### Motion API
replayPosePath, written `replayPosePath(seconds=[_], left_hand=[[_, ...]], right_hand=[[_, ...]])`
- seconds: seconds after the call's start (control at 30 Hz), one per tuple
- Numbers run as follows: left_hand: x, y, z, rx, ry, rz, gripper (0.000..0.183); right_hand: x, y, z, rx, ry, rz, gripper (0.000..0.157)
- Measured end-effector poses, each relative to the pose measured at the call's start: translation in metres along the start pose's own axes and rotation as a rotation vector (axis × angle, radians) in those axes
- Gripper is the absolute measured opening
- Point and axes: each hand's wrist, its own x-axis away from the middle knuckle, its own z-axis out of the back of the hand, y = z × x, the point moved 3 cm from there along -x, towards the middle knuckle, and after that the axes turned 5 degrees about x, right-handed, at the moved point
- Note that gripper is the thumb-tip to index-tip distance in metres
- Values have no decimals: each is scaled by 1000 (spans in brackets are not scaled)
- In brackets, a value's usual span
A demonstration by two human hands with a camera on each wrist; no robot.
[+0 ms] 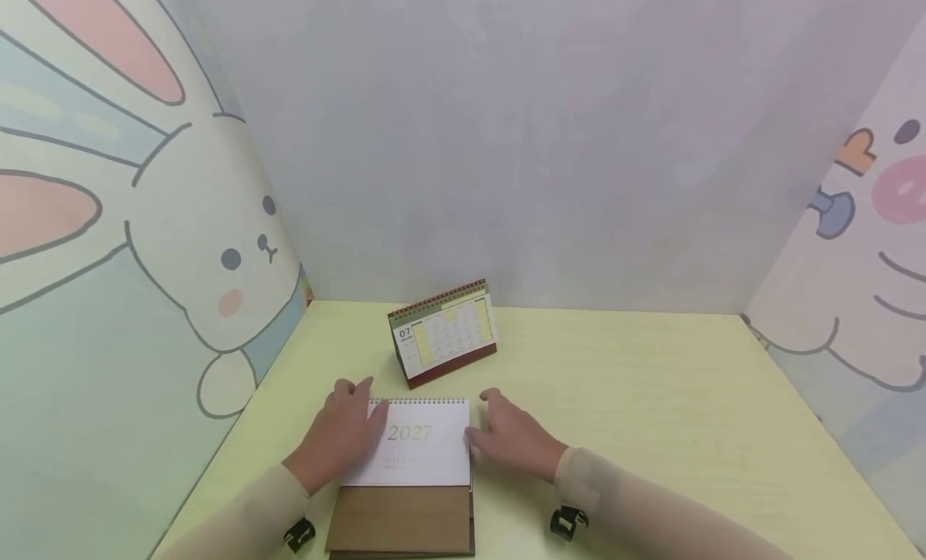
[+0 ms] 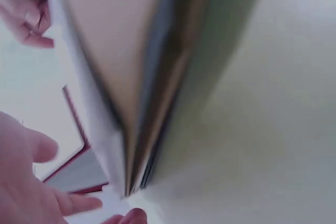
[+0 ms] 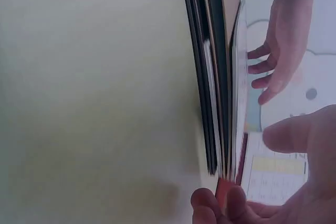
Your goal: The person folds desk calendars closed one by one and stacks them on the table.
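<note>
A white spiral-bound desk calendar (image 1: 428,451) marked 2027 lies low on the table, its brown card base (image 1: 399,518) extending toward me. My left hand (image 1: 338,435) is at its upper left corner, the thumb over the white cover. At the right edge is my right hand (image 1: 517,435), thumb tip beside the cover and fingers spread from it. Both wrist views show thumb and fingers apart around the calendar's spiral end, not closed on it. Layered boards and pages (image 3: 223,77) show edge-on in the right wrist view. Whether either thumb touches is unclear.
Behind the hands a second desk calendar (image 1: 452,331), with a dark red base and a 07 page, stands propped as a tent. The pale yellow table (image 1: 651,383) meets a grey back wall (image 1: 506,142). Side walls carry cartoon animals, including a rabbit (image 1: 202,230).
</note>
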Motion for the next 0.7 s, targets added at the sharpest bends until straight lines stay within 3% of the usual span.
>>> replayPosePath(seconds=[0.17,0.33,0.5,0.7], left_hand=[[-23,3,17,245,-82,-2,83],[-41,3,29,446,-156,-6,93],[-48,5,31,579,-173,-24,88],[-54,13,30,620,-148,-25,86]], right_hand=[[-13,10,21,-88,98,11,77],[-35,25,43,-149,122,10,85],[-57,32,60,-167,109,16,94],[-74,30,68,-212,101,30,96]])
